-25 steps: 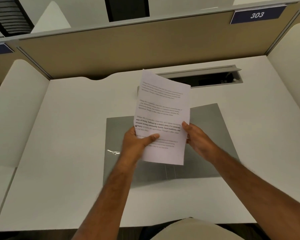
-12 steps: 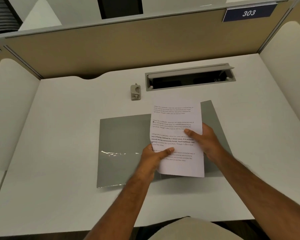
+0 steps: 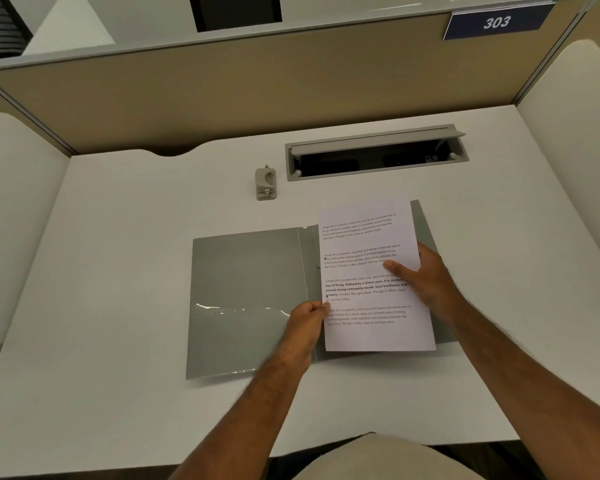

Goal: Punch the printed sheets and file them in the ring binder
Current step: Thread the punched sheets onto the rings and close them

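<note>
We see our left hand (image 3: 307, 318) pinching the printed sheets (image 3: 371, 271) at their left edge; our right hand (image 3: 421, 275) grips their right edge, thumb on top.

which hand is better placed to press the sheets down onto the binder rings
Left, probably. The left hand already pinches the white printed sheets at their punched edge beside the open grey ring binder's spine; the right hand holds the far edge.

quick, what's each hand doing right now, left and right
Left hand: pinching the left edge of the printed sheets.
Right hand: holding the sheets' right edge, thumb on top.
</note>
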